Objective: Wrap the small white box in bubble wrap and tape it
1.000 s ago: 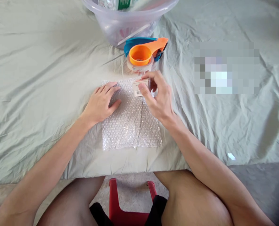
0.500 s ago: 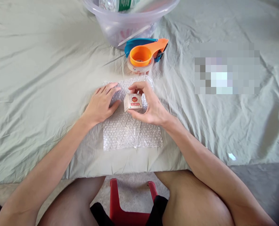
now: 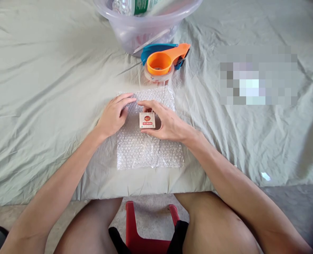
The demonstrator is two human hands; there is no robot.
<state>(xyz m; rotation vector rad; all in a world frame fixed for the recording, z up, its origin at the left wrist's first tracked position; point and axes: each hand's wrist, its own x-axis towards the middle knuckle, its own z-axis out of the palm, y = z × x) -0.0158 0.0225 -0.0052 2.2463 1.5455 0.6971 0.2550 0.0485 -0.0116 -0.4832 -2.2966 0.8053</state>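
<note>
Box (image 3: 147, 120) between right thumb (image 3: 152, 132) and fingers (image 3: 153, 104).

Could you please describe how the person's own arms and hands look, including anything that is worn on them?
The left hand and right hand are both bare, without gloves; no ring is visible on either. The left forearm and right forearm are uncovered: no sleeve, watch or bracelet shows. No marking stands out.

The right hand (image 3: 167, 123) has turned the box (image 3: 147, 121) label-up and lowered it, apparently onto bubble wrap (image 3: 142, 151).
</note>
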